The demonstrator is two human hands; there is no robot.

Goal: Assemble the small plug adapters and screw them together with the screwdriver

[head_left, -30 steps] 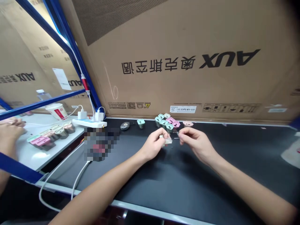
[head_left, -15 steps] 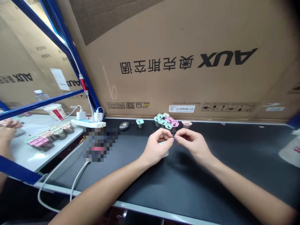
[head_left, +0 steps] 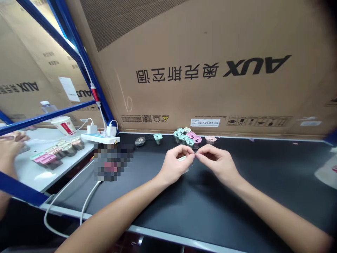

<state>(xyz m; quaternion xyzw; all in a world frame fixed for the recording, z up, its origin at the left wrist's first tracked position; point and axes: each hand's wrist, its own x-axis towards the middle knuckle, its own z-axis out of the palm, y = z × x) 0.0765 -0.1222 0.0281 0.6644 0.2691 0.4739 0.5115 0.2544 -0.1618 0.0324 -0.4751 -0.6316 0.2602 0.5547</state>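
The left hand has thumb and forefinger closed together at the tips, a pale piece tucked under its curled fingers; the right hand pinches a tiny dark part where both sets of tips meet, over the counter and just on the near side of the coloured blocks. The part is too small to make out. For work this fine, a light, even pinch seems best: too hard and the part could spring away, too loose and it could slip. Bracing the tips against each other should steady it. On the carton behind, AUX and 奥克斯空调 stand upside down; the white label reads, also inverted, KFR-46, a blurred stretch, then BpR3E (B1), with 25 beside. A left-hand carton bears AUX too. The red mark on the cup is illegible.
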